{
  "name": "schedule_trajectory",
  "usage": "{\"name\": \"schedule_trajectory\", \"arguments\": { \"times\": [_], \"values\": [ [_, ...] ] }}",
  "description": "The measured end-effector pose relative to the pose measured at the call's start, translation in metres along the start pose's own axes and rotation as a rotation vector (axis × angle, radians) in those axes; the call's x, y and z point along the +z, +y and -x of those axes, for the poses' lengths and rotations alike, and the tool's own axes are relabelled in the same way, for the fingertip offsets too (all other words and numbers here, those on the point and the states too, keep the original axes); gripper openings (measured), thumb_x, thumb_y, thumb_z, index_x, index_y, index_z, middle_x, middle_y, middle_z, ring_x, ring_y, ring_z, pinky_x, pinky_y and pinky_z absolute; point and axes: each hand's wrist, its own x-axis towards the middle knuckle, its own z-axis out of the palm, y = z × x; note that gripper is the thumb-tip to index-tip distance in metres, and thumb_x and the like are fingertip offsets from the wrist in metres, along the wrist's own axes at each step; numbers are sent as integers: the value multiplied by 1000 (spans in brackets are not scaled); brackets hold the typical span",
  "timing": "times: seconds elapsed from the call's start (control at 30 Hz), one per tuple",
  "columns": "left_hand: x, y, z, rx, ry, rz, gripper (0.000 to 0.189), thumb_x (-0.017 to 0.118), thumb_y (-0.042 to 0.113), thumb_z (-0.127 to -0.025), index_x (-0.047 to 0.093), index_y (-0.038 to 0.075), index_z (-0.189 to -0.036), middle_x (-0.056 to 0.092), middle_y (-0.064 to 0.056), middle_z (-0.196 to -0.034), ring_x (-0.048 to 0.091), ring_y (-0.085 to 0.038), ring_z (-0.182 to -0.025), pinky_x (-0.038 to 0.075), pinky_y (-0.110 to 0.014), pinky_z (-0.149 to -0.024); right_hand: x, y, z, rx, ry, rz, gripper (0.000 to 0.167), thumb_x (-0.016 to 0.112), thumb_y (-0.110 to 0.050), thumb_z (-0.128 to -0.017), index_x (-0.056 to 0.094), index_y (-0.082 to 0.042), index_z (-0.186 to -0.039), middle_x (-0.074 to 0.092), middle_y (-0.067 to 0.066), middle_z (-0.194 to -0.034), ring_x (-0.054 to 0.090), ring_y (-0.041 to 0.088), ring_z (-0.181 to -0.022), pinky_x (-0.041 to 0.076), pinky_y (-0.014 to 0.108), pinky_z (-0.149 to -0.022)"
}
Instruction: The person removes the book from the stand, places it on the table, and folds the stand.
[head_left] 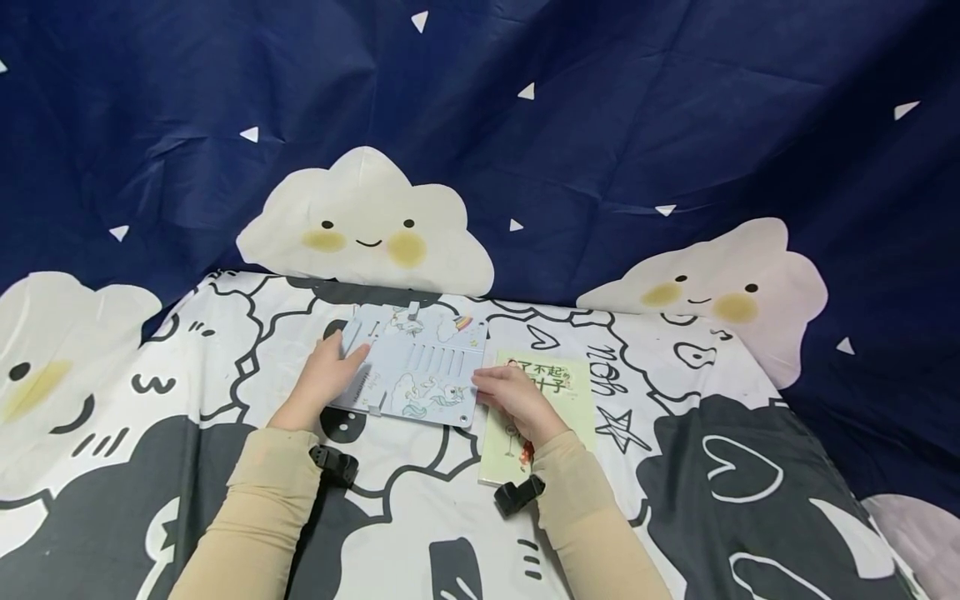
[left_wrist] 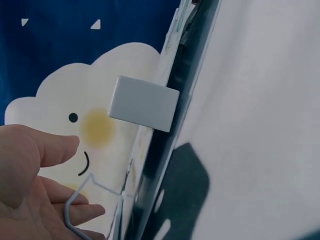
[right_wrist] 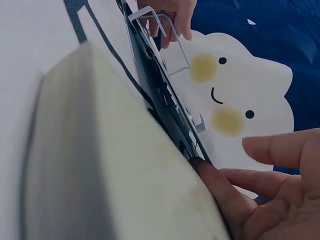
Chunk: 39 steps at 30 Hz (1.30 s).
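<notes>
A pale blue book stand [head_left: 393, 367] with unicorn and rainbow prints and a row of slots lies in front of me on the cloth. My left hand [head_left: 322, 377] is at its left edge; in the left wrist view the thumb and fingers are spread beside a bent wire bracket [left_wrist: 107, 188] and a light block-like tab [left_wrist: 144, 104]. At the right edge, fingertips of my right hand [head_left: 521, 400] touch the stand, the thumb held apart. A light green book [head_left: 573, 408] lies partly under my right hand and wrist.
A black-and-white cartoon cloth [head_left: 420, 517] covers the table. Behind it hangs a dark blue curtain [head_left: 600, 125] with cloud faces. A black strap mount sits on each wrist, the right one [head_left: 519, 495] over the book's lower edge.
</notes>
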Motion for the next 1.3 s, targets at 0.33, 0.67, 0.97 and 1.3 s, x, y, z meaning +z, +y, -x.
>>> {"name": "schedule_trajectory", "arguments": {
  "times": [0.33, 0.67, 0.97, 1.3],
  "values": [
    [3, 5, 2, 35, 44, -34, 66, 43, 27, -104, 22, -16, -149, 29, -37, -152, 10, -54, -147, 16, -58, -121, 0, 2, -1, 8, -1, 15, 44, 54, -13, -101, 50, 9, -139, 46, 24, -148, 54, 33, -131, 43, 40, -111],
    [9, 10, 4, 58, -6, -178, 62, 43, 23, -103, 27, -19, -146, 28, -40, -151, 11, -56, -145, 15, -61, -120, 0, 0, 1, 5, -8, 53, 43, 53, -10, -101, 50, 8, -139, 47, 25, -147, 53, 34, -132, 42, 41, -112],
    [15, 10, 6, 75, -114, -341, 68, 47, 31, -101, 34, -22, -141, 21, -39, -154, 2, -57, -146, 7, -68, -118, 0, 0, 1, -9, -12, 53, 47, 55, -11, -101, 45, 10, -142, 45, 26, -149, 52, 35, -132, 42, 41, -112],
    [13, 7, 5, 99, -180, -393, 65, 42, 29, -104, 31, -20, -144, 18, -38, -156, 1, -57, -146, 7, -67, -119, 0, 1, 1, -1, -23, 62, 52, 55, -13, -101, 40, 7, -147, 40, 23, -153, 50, 34, -135, 41, 41, -113]
  ]
}}
